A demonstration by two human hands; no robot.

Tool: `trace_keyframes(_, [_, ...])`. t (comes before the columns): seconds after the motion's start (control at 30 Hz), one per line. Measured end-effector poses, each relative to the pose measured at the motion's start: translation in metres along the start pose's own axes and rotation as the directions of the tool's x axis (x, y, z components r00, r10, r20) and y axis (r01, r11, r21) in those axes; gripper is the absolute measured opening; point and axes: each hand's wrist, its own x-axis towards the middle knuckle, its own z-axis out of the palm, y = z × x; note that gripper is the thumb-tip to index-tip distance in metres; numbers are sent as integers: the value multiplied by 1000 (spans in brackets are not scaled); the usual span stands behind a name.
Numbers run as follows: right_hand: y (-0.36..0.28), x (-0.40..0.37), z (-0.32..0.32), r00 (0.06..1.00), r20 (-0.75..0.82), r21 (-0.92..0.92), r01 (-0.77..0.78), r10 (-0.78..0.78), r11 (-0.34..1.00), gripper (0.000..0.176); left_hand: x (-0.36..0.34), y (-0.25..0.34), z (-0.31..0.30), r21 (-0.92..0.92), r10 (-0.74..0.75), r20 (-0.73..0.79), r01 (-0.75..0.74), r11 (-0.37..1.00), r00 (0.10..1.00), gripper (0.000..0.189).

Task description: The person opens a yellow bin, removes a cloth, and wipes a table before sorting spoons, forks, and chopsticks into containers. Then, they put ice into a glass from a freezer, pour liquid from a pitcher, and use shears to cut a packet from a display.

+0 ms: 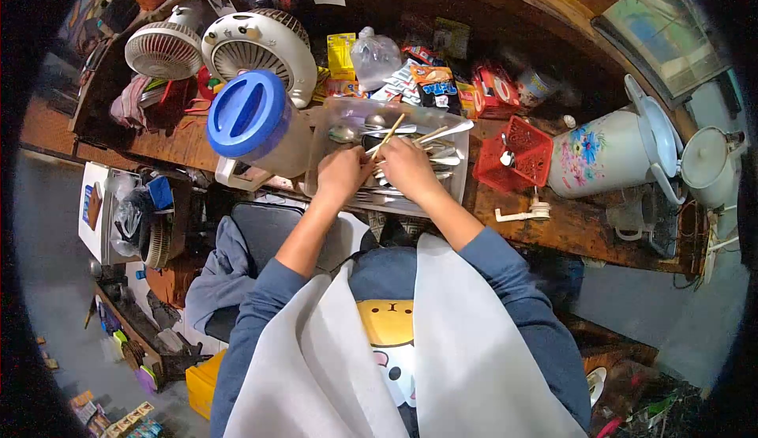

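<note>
A clear plastic container (321, 134) on the wooden table holds spoons, other cutlery and chopsticks. Both hands reach into it. My left hand (341, 176) is over the left part of the container, its fingers bent near the cutlery; whatever lies between its fingertips is too small to tell. My right hand (407, 168) is close beside it, with its fingers curled round the lower end of a light wooden chopstick (389, 134) that points up and right. Spoons (444, 156) lie to the right of this hand, their handles partly hidden.
A blue-lidded jug (251, 114) stands left of the container. To the right are a red basket (513, 154), a white holder (525, 212) and a large flowered pitcher (592, 154). Two fans (257, 47) and snack packets (434, 78) are behind. A chair (260, 236) is below.
</note>
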Motion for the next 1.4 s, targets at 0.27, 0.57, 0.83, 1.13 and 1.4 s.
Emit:
trace_keyframes(0.27, [-2, 5, -6, 995, 63, -300, 98, -83, 949, 15, 1, -2, -1, -99, 57, -141, -72, 992, 988, 21])
trace_keyframes(0.57, [6, 21, -10, 946, 283, -399, 268, -161, 877, 9, 3, 3, -20, -675, 39, -242, -197, 711, 970, 21])
trace_keyframes(0.83, [9, -4, -58, 973, -172, -70, 147, -157, 987, 14, -5, 18, -52, -791, 42, -442, -412, 453, 896, 27])
trace_keyframes(1.13, [-27, -80, -153, 602, -786, 253, 104, 142, 962, 10, -12, 96, -76, -901, 228, -348, -392, 185, 909, 23])
trace_keyframes(1.4, [36, -123, -196, 421, -853, 253, -182, 307, 950, 12, 60, 208, -27, -753, 561, -391, -604, 261, 730, 14])
